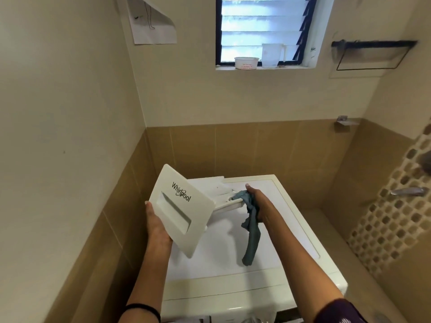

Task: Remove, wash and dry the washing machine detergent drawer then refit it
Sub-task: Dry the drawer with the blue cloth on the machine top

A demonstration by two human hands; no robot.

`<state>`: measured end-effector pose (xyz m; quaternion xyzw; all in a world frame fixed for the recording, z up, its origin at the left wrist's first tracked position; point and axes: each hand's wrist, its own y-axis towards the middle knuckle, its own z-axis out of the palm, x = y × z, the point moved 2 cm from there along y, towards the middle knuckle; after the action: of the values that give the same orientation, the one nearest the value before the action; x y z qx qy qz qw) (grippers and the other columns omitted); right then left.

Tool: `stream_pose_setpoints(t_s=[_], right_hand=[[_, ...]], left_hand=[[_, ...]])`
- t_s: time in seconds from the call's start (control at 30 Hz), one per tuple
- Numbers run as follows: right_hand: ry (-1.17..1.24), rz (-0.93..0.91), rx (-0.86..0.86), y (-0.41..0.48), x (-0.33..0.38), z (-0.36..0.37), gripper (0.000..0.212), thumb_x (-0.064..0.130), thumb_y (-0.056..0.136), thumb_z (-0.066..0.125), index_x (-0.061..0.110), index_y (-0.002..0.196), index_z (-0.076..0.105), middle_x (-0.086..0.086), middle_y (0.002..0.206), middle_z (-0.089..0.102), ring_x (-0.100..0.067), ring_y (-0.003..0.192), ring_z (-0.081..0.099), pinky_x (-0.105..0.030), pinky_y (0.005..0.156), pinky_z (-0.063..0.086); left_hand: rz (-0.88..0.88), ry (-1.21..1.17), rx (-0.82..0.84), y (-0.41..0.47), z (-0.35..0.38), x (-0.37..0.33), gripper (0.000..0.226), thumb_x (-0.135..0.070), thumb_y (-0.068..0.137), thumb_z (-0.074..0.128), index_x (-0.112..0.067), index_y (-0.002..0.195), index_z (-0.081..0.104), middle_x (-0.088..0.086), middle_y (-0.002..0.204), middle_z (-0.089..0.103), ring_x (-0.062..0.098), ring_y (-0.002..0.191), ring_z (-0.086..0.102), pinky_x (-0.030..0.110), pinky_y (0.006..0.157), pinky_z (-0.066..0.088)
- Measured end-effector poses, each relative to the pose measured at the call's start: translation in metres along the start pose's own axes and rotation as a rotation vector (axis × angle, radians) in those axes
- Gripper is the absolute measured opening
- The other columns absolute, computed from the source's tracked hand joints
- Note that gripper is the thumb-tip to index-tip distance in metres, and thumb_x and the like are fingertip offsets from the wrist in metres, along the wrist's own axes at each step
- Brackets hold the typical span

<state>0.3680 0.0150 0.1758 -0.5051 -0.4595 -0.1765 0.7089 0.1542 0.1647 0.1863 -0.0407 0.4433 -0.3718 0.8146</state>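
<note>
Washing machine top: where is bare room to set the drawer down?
The washing machine top is bare along the front edge, nearer than the hanging cloth, and in the back right corner behind the right hand. Crowded: the left and middle, where the left hand holds the drawer over it.

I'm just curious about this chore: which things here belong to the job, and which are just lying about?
In use: detergent drawer, grey cloth, washing machine, left hand, right hand.
Lying about: white tub, clear jug, paper sheet, towel rail.
</note>
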Motion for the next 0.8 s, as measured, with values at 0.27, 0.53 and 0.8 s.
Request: stream_pose_setpoints(t_s=[0.27, 0.53, 0.8], right_hand=[[0.109, -0.020, 0.198, -0.007, -0.003, 0.012, 0.032, 0.034, 0.086, 0.058, 0.003, 0.089, 0.065, -0.009, 0.066, 0.069, -0.019, 0.051, 0.063, -0.025, 0.051, 0.053], [-0.116, -0.516, -0.174, -0.040, 0.049, 0.034, 0.029, 0.019, 0.071, 0.072, 0.014, 0.055, 0.049, -0.002, 0.056, 0.051, -0.015, 0.057, 0.049, -0.026, 0.052, 0.038], [-0.256, -0.631, -0.069, -0.050, 0.014, 0.058, 0.018, 0.016, 0.070, 0.075, 0.009, 0.082, 0.064, 0.006, 0.070, 0.060, -0.011, 0.067, 0.059, -0.009, 0.053, 0.047]], left_hand=[[0.064, 0.045, 0.091, -0.002, -0.011, 0.004, 0.061, -0.062, 0.090, 0.027, -0.022, 0.076, 0.070, 0.002, 0.061, 0.069, 0.019, 0.055, 0.065, 0.029, 0.052, 0.054], [0.151, 0.407, 0.099, 0.021, -0.032, -0.027, 0.037, -0.028, 0.101, 0.030, -0.020, 0.135, 0.043, 0.008, 0.141, 0.045, 0.027, 0.127, 0.042, 0.044, 0.103, 0.031], [0.316, 0.948, 0.265, 0.009, 0.024, -0.013, 0.056, -0.018, 0.087, 0.062, -0.018, 0.138, 0.039, 0.007, 0.136, 0.049, 0.023, 0.122, 0.049, 0.036, 0.097, 0.043]])
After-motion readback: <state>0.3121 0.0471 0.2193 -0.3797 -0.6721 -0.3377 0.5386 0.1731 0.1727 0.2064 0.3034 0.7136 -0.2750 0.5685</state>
